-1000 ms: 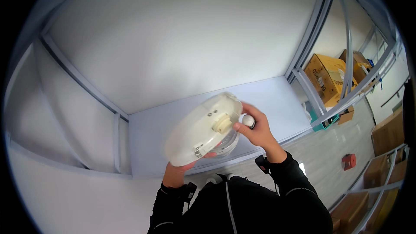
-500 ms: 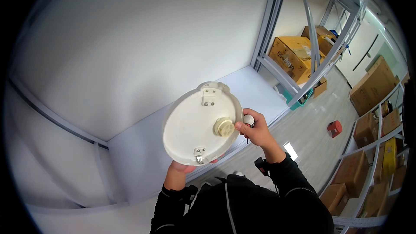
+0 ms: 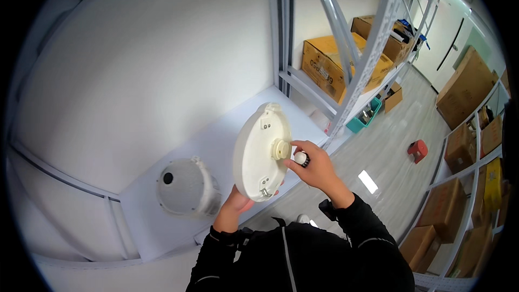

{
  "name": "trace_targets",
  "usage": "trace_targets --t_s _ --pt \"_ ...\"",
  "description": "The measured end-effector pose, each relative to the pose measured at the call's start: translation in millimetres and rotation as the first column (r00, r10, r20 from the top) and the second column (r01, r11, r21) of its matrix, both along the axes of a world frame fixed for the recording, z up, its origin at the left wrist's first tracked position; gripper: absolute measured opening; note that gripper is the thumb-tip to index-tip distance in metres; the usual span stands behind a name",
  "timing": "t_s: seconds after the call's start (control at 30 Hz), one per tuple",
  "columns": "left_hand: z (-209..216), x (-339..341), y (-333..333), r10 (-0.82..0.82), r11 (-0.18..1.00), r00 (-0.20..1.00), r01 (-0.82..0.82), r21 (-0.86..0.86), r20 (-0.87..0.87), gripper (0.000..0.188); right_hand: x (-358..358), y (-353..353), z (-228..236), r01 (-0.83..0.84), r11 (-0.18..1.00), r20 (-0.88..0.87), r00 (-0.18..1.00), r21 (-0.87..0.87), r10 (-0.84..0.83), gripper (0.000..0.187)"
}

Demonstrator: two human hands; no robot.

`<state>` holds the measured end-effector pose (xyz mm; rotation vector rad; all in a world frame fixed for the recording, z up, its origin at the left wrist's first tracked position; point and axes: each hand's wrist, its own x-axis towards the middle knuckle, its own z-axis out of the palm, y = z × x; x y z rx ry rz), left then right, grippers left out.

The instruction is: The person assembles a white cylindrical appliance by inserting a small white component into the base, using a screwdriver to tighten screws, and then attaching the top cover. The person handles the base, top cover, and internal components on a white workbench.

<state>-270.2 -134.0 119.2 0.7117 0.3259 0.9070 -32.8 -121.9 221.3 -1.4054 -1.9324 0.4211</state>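
Note:
My left hand grips the lower edge of a round white plastic lid, holding it upright and turned so that its hollow inner side faces right. Inside the lid are a cream round knob-like fitting and small metal-fitted brackets near the top and bottom. Beside the fitting, my right hand has thumb and forefinger at it, touching or nearly so. Held in that same hand is a small black, ribbed thing with a round white end; its exact kind is unclear.
A whitish drum-shaped container with a dark round spot stands on the white shelf. Yellow and brown cartons sit behind a metal frame post. A teal bin, a red stool and racks of boxes are at right.
The lid has turned more edge-on, uncovering the drum-shaped container at left. My right thumb and forefinger have opened a little by the fitting. The view has shifted.

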Motion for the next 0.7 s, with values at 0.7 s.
trace_targets --t_s 0.7 --pt "78 48 -3 0.231 0.957 0.972 -0.218 -0.193 0.045 0.064 38 40 86 -0.037 0.997 -0.015 0.999 -0.064 0.036 0.047"
